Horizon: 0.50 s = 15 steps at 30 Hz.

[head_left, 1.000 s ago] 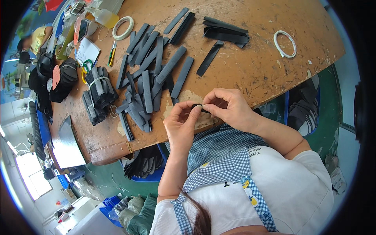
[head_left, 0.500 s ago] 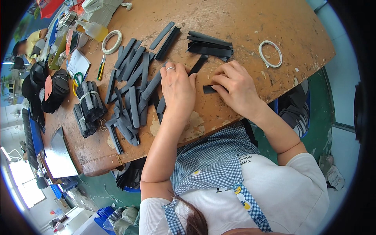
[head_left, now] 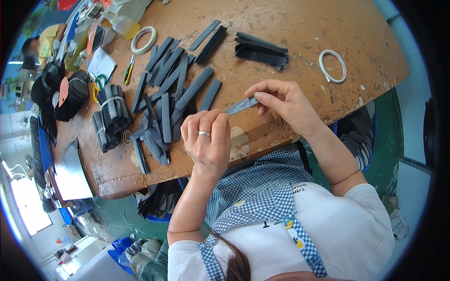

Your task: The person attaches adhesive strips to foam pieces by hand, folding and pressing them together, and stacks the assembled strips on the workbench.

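Note:
A short dark grey strip (head_left: 241, 107) is stretched between my two hands above the table's near edge. My left hand (head_left: 206, 138), with a ring on one finger, is closed on the strip's left end. My right hand (head_left: 284, 103) pinches the other end between thumb and fingers. Left of my hands lies a loose heap of similar grey strips (head_left: 166, 117), some overlapping. Beyond my hands, a stack of black and grey strips (head_left: 261, 52) rests on the table, and a smaller group of dark strips (head_left: 211, 45) lies to its left.
Tape rolls lie at the right (head_left: 332, 66) and far left (head_left: 143, 40). Tied strip bundles (head_left: 113, 112) stand left of the heap, near a cutter knife (head_left: 129, 70) and a bottle of yellow liquid (head_left: 124, 27). Another person (head_left: 47, 42) sits at the far left.
Both hands have lifted off the table, with the strip now held between them. My left hand came back toward me from the strips, turning its knuckles up.

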Tool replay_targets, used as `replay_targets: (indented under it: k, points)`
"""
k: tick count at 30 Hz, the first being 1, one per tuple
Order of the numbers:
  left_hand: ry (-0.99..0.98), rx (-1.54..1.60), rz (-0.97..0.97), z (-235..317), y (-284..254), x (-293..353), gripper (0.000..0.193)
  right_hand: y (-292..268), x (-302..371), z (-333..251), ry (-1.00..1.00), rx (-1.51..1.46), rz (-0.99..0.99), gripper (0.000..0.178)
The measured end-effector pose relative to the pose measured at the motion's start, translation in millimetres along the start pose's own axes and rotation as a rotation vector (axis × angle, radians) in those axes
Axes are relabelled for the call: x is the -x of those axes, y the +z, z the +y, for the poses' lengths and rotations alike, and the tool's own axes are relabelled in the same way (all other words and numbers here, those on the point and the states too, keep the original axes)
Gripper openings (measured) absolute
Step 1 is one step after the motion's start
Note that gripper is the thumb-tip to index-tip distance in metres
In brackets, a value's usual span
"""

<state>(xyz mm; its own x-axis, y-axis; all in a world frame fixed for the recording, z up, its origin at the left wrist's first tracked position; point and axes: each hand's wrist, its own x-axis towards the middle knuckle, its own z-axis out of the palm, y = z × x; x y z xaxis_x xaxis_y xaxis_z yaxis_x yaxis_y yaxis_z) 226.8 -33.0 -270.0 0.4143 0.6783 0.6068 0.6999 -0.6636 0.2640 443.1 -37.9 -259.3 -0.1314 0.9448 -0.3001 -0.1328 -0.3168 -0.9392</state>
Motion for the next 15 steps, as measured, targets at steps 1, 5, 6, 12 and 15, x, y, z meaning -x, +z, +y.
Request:
replay_targets:
  k: [1,5,6,12,15]
  points:
    - [-0.030,0.027,-0.019,-4.1,-4.2,10.2,0.028,10.5,0.1,9.4,-0.021,0.010,0.005,0.021]
    - [-0.169,0.180,-0.050,-5.7,-18.4,45.7,0.036,50.7,8.8,35.0,-0.070,0.077,-0.050,0.023]
    - [-0.206,0.201,-0.027,-5.6,-18.9,54.4,0.032,60.3,13.3,35.8,-0.049,0.088,-0.062,0.025]
    - [-0.160,0.204,-0.003,-14.0,-28.0,65.2,0.025,86.4,26.8,42.3,-0.129,0.222,-0.053,0.035]
    - [-0.099,0.162,-0.054,-11.9,-32.0,62.4,0.023,84.5,30.7,41.4,-0.147,0.260,-0.050,0.038]
